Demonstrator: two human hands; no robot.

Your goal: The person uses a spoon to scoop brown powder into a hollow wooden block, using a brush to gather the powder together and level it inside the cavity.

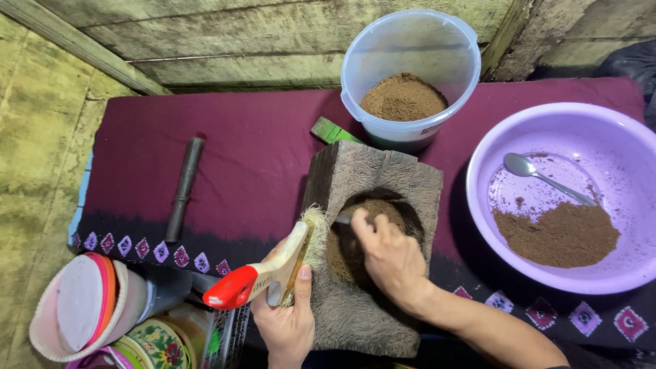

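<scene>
Half the metal tool (344, 219) hides under right hand (389, 256); mortar (372, 181) shadowed.

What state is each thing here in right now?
Bucket: open, partly filled with brown powder.
Basin: holds powder and a spoon.
Wooden mortar: hollow holds powder.
Brush: gripped by left hand.
Right hand: fingers in the hollow.
Rod: lying flat.

Soft, even daylight, moderately bright. Glare seen on purple basin (618, 147) rim toward 2 o'clock and on spoon (523, 164). Deep shadow held in wooden block (372, 174) hollow. Focus sharp at centre; wide-angle bending noted at 9 o'clock edge; 6 o'clock corners dim.
</scene>
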